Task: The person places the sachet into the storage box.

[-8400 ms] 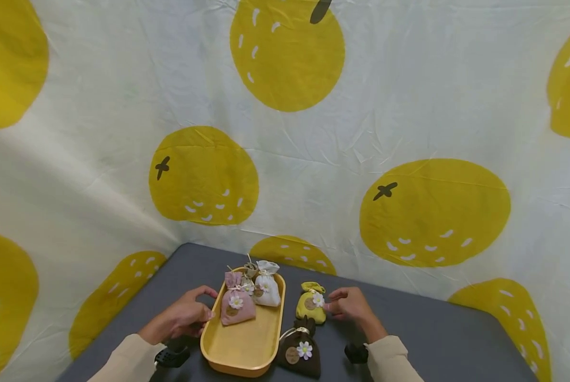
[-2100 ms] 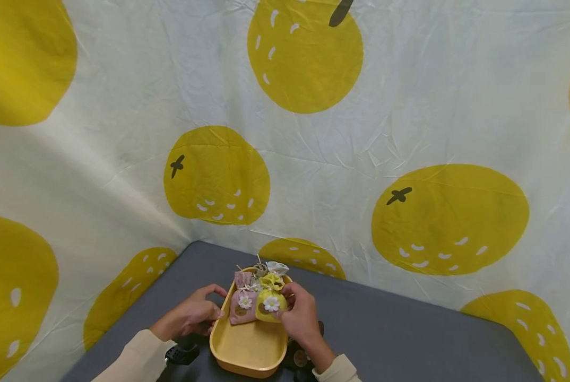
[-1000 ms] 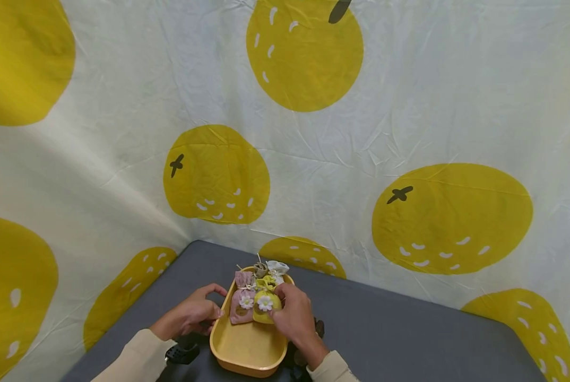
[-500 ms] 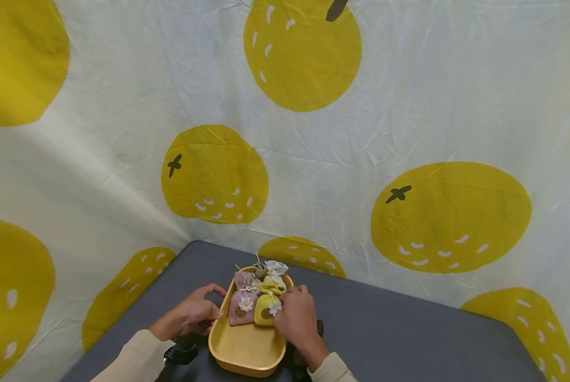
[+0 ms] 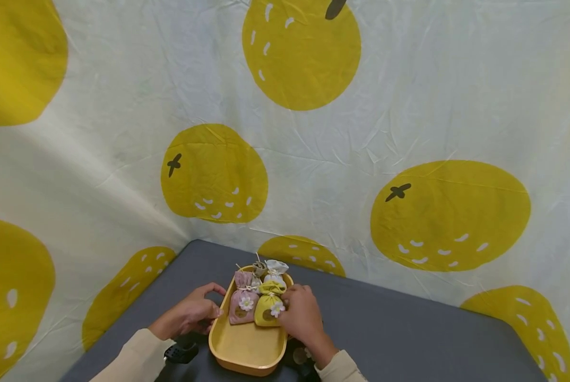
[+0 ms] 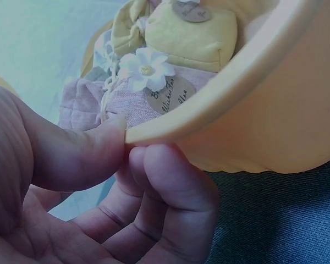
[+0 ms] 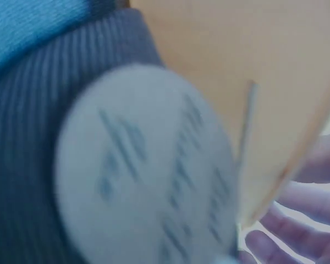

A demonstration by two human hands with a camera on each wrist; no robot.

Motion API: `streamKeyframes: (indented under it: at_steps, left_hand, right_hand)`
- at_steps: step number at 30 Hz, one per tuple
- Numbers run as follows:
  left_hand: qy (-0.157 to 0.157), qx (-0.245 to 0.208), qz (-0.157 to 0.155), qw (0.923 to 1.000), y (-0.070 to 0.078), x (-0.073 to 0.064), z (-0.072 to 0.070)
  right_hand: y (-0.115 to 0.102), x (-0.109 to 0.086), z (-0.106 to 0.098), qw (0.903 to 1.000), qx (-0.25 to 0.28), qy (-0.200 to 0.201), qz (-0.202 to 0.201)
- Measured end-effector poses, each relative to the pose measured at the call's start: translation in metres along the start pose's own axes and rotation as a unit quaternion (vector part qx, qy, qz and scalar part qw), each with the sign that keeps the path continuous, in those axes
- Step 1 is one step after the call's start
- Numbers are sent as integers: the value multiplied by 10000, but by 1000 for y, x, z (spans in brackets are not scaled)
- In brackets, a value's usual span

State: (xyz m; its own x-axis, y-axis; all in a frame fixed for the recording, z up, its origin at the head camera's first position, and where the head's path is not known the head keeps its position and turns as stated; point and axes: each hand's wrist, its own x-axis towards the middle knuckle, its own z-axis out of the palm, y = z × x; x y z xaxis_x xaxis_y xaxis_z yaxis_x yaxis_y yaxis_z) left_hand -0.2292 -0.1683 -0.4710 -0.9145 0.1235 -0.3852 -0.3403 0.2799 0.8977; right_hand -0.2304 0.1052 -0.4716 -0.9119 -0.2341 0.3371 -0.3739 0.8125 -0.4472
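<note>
My left hand point(image 5: 194, 310) pinches the left rim of a yellow-orange tray point(image 5: 248, 347) between thumb and fingers, plain in the left wrist view. Inside the tray, a small yellow drawstring pouch point(image 5: 266, 313) lies beside a pink pouch point(image 5: 241, 313). White flowers and round tags decorate both. My right hand point(image 5: 303, 314) reaches over the tray's right rim and holds the yellow pouch by its right side, near the flower; its fingertips are partly hidden. Farther back in the tray are a white pouch point(image 5: 276, 269) and a beige pouch point(image 5: 259, 269).
A dark brown pouch point(image 7: 27, 154) with a round tag point(image 7: 148, 159) stands close in the right wrist view, just outside the tray; my right forearm mostly covers it in the head view. Grey cloth point(image 5: 399, 329) covers the table. A fruit-printed curtain point(image 5: 313, 143) hangs behind.
The yellow pouch has gone from the table at right into the tray beside the pink one. Over the last second it has shifted slightly right with my right hand. My left hand stays on the rim.
</note>
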Motion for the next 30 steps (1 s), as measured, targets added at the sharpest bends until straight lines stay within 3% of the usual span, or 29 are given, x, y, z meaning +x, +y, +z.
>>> streamKeyframes:
  at_steps: [10,17,25,28,30]
  left_hand:
    - [-97,-33,68,9999,1,1,-2]
    - [-22,-27,22,10000,1,2,-2]
    - [-134,-85,59,9999,-1,3,0]
    - [-170,-113,111,9997,-2,3,-1]
    - [-170,-126,119,9997,-2,2,-1]
  right_hand:
    - [15,-9,-36,9913,1060,-578,526]
    - [37,-22,-56,9792,1211,-1205,1097]
    - [66,-53,-58,9596,884,-1391,2282]
    - [75,-61,-55,9481,1290,-1744,2324]
    - [81,-64,-52,9343,1797,-2141,2210]
